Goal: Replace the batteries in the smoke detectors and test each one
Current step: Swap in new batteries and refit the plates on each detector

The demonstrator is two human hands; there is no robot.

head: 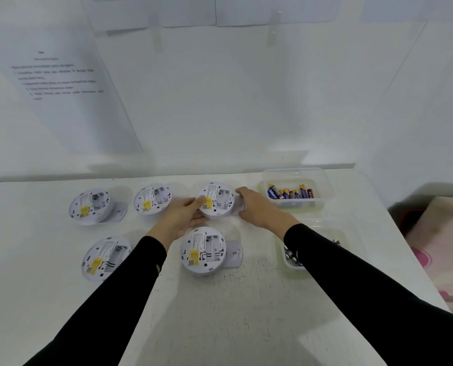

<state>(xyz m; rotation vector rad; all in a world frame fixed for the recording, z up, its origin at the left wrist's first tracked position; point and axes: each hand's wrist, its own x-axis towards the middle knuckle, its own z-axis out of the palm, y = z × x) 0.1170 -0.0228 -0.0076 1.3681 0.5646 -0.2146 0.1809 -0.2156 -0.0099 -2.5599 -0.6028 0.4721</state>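
Several round white smoke detectors lie back-side up on the white table [220, 299], each with a yellow label. My left hand [182, 219] grips the left edge of the far right detector [217, 199], thumb on its back. My right hand [257, 207] reaches to that detector's right side, fingers spread around the white cover plate [240, 206] beside it. Whether it grips the plate I cannot tell. A near detector [203, 250] lies in front, with its cover plate [233, 253] at its right.
A clear tub [296, 175] with several blue and yellow batteries stands at the far right. A second clear tub [286, 257] with dark batteries sits partly under my right sleeve. Other detectors [91, 206] [153, 198] [105, 257] lie to the left. Printed sheets hang on the wall [62, 83].
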